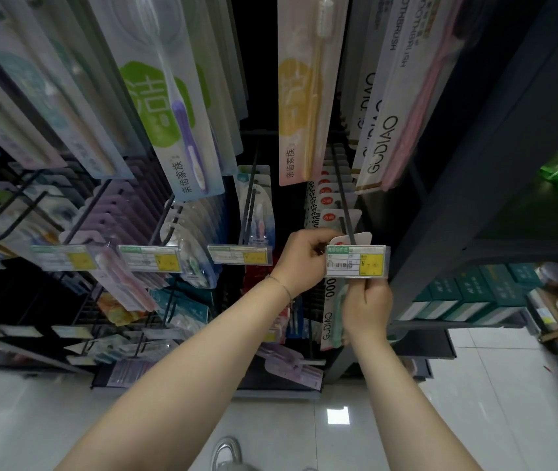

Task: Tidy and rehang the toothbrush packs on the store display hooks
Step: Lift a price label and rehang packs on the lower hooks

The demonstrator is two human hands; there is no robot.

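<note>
My right hand (367, 309) grips a GODIAO pack (332, 312) from below, just under the yellow price tag (355, 261). My left hand (304, 258) pinches the pack's top at the hook (343, 202). Beyond hang more packs (381, 144) reading GODIAO and TOOTHBRUSH.

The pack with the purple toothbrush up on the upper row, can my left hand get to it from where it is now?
Probably yes. The left hand is only pinching the top of the front pack on the right hook; open space lies between it and the purple toothbrush pack above.
</note>
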